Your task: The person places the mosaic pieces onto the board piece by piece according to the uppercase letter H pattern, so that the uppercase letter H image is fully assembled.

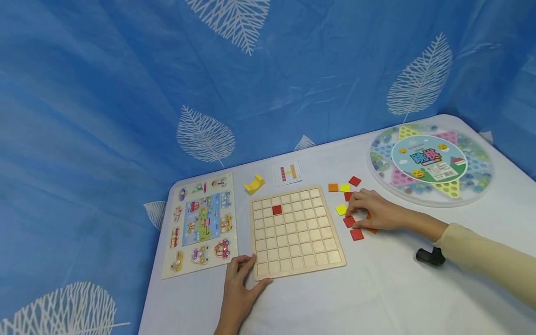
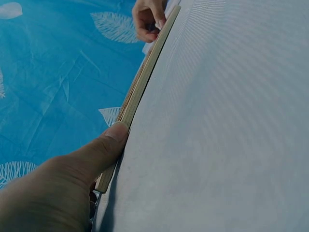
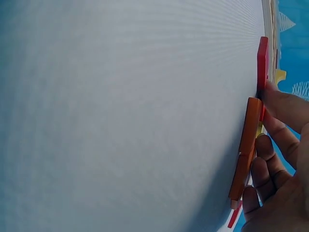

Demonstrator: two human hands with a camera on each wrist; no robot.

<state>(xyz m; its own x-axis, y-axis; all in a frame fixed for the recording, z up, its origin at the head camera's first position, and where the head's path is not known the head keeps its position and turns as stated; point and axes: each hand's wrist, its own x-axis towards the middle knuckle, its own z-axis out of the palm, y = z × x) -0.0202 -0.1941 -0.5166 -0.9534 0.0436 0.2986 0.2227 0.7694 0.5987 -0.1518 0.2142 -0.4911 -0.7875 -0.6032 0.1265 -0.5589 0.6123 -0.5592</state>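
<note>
A wooden grid board (image 1: 298,231) lies on the table with one red tile (image 1: 277,210) in a cell near its upper left. My left hand (image 1: 239,295) holds the board's near left corner, thumb (image 2: 113,135) against the front edge and fingers along the left side. To the right of the board, my right hand (image 1: 377,211) pinches a red square tile (image 1: 349,222) between thumb and index finger, at table level. Around it lie loose tiles: red (image 1: 357,234), yellow (image 1: 341,210) and orange (image 1: 332,187). Orange tiles (image 3: 249,125) under the right hand are partly hidden in the head view.
A pattern card (image 1: 287,173) and a yellow curved piece (image 1: 254,184) lie behind the board. A vehicle picture puzzle (image 1: 201,223) is at left. A round Chinese checkers box (image 1: 429,158) sits at back right. A black object (image 1: 430,256) is near the right sleeve.
</note>
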